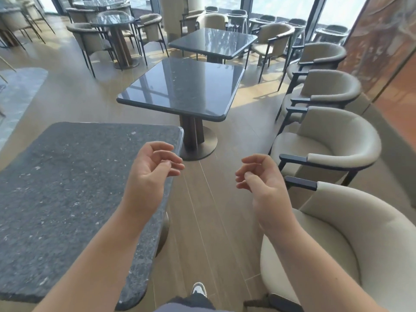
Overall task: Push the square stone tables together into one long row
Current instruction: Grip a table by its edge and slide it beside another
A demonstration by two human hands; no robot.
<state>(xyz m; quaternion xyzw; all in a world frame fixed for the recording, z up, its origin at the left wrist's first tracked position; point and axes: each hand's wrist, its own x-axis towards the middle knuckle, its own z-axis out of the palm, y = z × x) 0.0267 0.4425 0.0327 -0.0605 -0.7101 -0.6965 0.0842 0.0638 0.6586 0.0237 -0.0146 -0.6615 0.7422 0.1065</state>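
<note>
Left to right. The near table, its top speckled grey stone, lies under and to the left of your left hand, which hovers over its right edge. That hand is palm up with fingers loosely curled, holding nothing. Your right hand is raised beside it over the wood floor, well apart from any table, likewise loosely curled and holding nothing. Ahead of both hands, beyond a gap of floor, stands the middle table, square with a polished dark top on a pedestal base. Farther ahead still, the far table stands apart from the middle one. To the right of your right hand a row of cream chairs lines the wall. Your shoe shows below, between your forearms.
</note>
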